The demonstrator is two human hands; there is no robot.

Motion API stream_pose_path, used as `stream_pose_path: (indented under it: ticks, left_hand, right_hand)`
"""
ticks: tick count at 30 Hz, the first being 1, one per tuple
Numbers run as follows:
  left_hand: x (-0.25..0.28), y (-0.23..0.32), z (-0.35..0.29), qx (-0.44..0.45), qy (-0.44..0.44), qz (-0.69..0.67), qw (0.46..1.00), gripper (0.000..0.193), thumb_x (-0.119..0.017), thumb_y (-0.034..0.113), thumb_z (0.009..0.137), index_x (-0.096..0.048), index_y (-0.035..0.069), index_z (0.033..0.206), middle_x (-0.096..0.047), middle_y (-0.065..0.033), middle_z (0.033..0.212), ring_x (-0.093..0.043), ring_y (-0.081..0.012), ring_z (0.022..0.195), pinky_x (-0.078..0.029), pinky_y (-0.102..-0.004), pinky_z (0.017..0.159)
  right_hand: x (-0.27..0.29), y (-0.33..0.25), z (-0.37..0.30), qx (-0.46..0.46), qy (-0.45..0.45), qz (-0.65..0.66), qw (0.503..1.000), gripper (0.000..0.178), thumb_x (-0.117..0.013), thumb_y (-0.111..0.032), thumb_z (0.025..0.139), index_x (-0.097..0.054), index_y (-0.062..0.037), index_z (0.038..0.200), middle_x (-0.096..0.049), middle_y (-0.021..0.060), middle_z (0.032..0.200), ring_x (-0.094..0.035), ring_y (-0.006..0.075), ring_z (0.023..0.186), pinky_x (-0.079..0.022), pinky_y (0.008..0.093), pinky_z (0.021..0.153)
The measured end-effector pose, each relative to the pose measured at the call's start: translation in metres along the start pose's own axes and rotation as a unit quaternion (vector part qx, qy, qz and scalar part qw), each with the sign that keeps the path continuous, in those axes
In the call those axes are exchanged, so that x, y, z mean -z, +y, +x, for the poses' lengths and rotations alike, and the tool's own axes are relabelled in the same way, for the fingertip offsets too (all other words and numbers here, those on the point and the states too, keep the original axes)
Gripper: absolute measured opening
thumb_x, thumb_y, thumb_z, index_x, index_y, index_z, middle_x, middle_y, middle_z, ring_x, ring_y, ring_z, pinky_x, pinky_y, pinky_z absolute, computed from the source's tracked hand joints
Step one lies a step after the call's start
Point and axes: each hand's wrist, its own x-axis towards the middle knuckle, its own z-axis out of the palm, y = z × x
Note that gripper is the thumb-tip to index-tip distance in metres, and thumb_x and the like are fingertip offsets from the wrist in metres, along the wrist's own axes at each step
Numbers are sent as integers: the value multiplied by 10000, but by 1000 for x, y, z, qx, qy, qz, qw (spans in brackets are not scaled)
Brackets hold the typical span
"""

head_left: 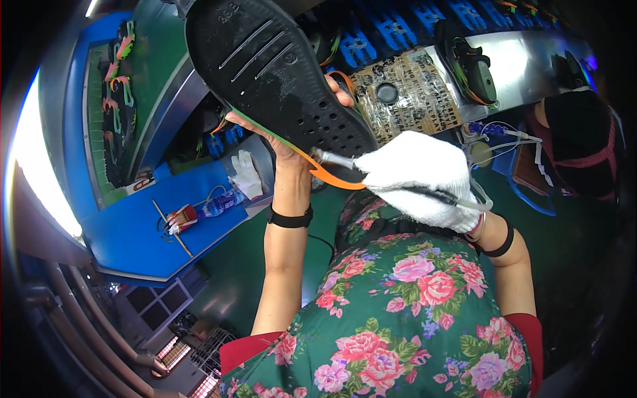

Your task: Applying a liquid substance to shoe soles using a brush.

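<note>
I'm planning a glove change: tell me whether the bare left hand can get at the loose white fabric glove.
Probably not now: the left hand holds the black, orange-edged shoe sole, though nothing visible covers the loose glove.

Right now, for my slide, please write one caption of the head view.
Bare left hand supports a black sole; gloved right hand holds a brush-like tool near its edge.

The shoe sole (262, 76) is black, its edging running from green to bright orange. The brush-like tool (340, 160) shows silver; the work glove (421, 176) is plain white. Pink roses, purple blooms and green leaves pattern the dark green apron (391, 302) beside red sleeves (249, 350). Wristbands (290, 217) are black, the workbench (126, 239) bright blue, the cardboard (424, 99) brown with dark print.
</note>
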Motion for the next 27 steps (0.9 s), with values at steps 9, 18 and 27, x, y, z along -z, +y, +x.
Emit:
stream_pose_path:
  ticks: [9, 18, 27]
  left_hand:
    - [1, 7, 5, 16, -32, 27, 999, 1391, -421, 1073, 556, -508, -58, 1360, -658, -278, 1116, -700, -402, 977, -614, -498, 833]
    - [-7, 7, 13, -4, -4, 70, 998, 1391, -346, 1089, 564, -520, -50, 1344, -664, -264, 1056, -697, -371, 924, -613, -467, 799]
    - [18, 8, 12, 66, -44, 18, 997, 1313, -541, 1006, 604, -468, -7, 1436, -629, -253, 1168, -648, -412, 1118, -590, -563, 915]
  right_hand:
    - [2, -4, -1, -1, -13, -8, 1000, 295, -816, -19, 772, -794, -80, 1060, -779, 107, 1032, -744, 265, 906, -593, 355, 780]
    - [-2, -4, -7, 43, -26, -57, 997, 319, -827, -22, 751, -790, -98, 1059, -778, 88, 1047, -740, 263, 876, -597, 358, 765]
    - [-11, -12, 0, 31, 16, -28, 999, 238, -827, -12, 760, -792, -101, 977, -786, 101, 1037, -751, 265, 917, -594, 368, 801]
